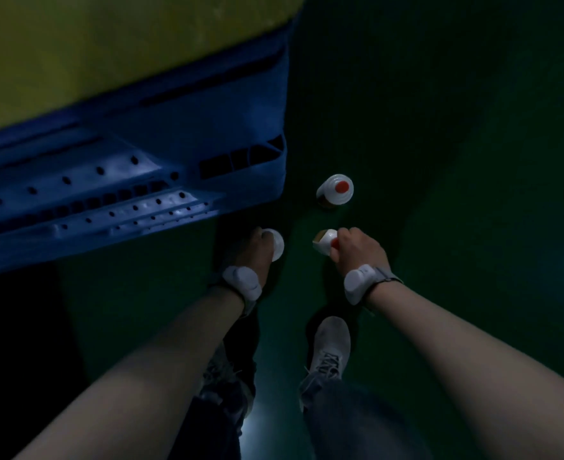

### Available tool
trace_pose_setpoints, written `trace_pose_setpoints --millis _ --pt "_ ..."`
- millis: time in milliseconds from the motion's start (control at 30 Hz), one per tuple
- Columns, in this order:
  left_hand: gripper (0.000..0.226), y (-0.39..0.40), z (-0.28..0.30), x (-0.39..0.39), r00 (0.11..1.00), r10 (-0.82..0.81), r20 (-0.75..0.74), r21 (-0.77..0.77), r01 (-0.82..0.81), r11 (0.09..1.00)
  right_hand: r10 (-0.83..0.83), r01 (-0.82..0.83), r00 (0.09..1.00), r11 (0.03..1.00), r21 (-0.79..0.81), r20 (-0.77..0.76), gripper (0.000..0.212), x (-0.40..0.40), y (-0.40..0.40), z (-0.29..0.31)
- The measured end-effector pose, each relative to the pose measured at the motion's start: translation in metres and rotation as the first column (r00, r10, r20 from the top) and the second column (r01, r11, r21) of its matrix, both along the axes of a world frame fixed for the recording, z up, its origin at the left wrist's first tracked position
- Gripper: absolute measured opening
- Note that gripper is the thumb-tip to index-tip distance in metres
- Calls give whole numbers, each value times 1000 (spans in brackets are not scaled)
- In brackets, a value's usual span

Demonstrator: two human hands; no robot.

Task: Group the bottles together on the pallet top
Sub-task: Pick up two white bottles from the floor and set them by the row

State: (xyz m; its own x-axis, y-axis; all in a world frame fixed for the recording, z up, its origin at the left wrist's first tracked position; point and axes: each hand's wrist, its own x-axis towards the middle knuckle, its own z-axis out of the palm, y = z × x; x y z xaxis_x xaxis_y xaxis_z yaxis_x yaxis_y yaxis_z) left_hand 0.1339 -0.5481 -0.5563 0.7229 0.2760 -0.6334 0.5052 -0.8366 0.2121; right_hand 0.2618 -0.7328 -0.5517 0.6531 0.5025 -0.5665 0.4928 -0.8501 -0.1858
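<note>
While both arms reach down to the green floor (pixel 440 161), the scene reads as follows.

Left hand (pixel 257 249): closed over a white bottle (pixel 275 244), low beside the blue pallet (pixel 108 194).

Right hand (pixel 357 247): gripping a tilted second bottle (pixel 323 242) by its red-capped top.

Third bottle (pixel 335 190): upright on the floor, just off the pallet corner, apart from both hands.

Pallet top: no bottles are seen on it; a yellow-green load (pixel 108 44) covers much of it.

Risk: a top-only grip may let the tilted bottle slip; lifting either hand could knock the standing bottle over.

Hidden: dim light and blur obscure the fingers, the bottles' contents and any free space on top; the left bottle's cap is covered.
</note>
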Motion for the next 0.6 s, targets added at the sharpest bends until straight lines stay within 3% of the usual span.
trace_pose_setpoints --millis 100,167,367,600 --pt "29 1 58 -12 1000 24 -13 -46 -25 999 64 -67 996 996 51 60 17 -9 12 65" --pt "32 8 126 -22 998 62 -20 -12 -62 998 113 -123 989 987 103 97 15 -14 26 135" --pt "16 32 340 -70 958 200 207 139 -231 963 259 -300 945 929 215 199 17 -40 82 350" --pt "19 84 478 -129 889 269 371 165 -348 923 418 -460 887 838 294 198 17 -84 145 492"
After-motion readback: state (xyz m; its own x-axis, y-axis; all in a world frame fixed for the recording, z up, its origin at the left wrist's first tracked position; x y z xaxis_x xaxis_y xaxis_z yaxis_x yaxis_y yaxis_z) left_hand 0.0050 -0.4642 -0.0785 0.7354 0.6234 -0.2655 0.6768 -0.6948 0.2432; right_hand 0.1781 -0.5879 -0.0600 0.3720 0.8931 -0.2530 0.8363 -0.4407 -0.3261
